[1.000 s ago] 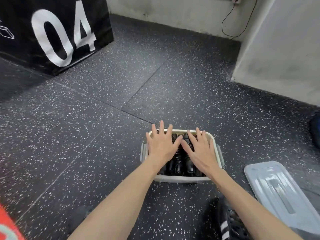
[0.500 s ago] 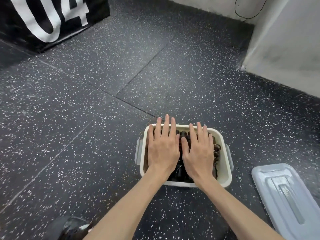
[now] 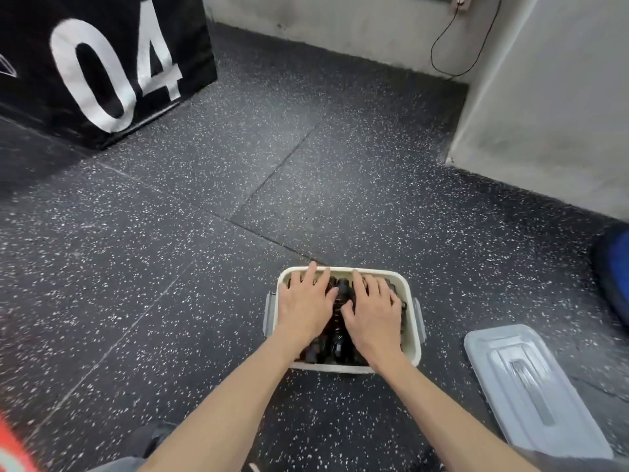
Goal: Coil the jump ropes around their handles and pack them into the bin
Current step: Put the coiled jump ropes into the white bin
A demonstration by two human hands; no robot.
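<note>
Hands flat over packed bin (image 3: 413, 338) on speckled rubber gym floor (image 3: 170, 267). Left hand (image 3: 306, 303) and right hand (image 3: 372, 310) side by side, palms down, fingers spread and straight, pressing on coiled black jump ropes (image 3: 337, 303) inside cream plastic bin; neither hand grasping anything. Ropes and handles fill bin between and beneath hands. Grey lid (image 3: 531, 386) lies on floor just right of bin, apart from it. Black box marked "04" (image 3: 112, 63) stands far left; cable (image 3: 452, 46) hangs on wall.
</note>
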